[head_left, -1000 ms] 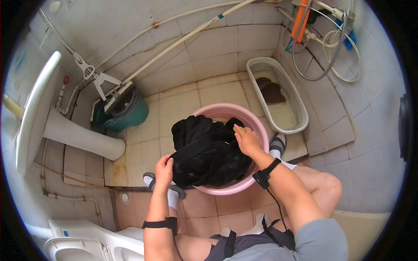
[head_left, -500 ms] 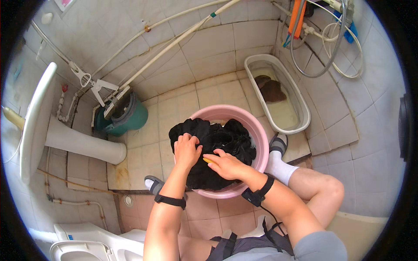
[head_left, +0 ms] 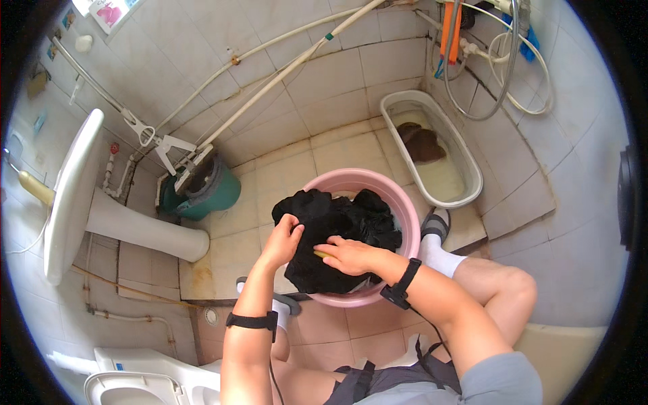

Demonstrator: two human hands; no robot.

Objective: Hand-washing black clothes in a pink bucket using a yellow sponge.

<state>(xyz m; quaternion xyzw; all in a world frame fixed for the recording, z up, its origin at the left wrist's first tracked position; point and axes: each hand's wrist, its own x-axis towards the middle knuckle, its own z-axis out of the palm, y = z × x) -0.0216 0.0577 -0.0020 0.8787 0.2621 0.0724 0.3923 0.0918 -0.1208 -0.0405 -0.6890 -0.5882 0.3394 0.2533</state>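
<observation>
While left fingers (head_left: 290, 221) pinch rumpled black cloth (head_left: 337, 221), right fingers (head_left: 337, 241) clamp a yellow bar (head_left: 324, 254)

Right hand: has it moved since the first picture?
Yes: judged against the pink basin, the right hand has shifted leftward and nearer the person, away from its right rim.

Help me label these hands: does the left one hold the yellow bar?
No, the right hand holds the yellow bar against the black fabric.
</observation>
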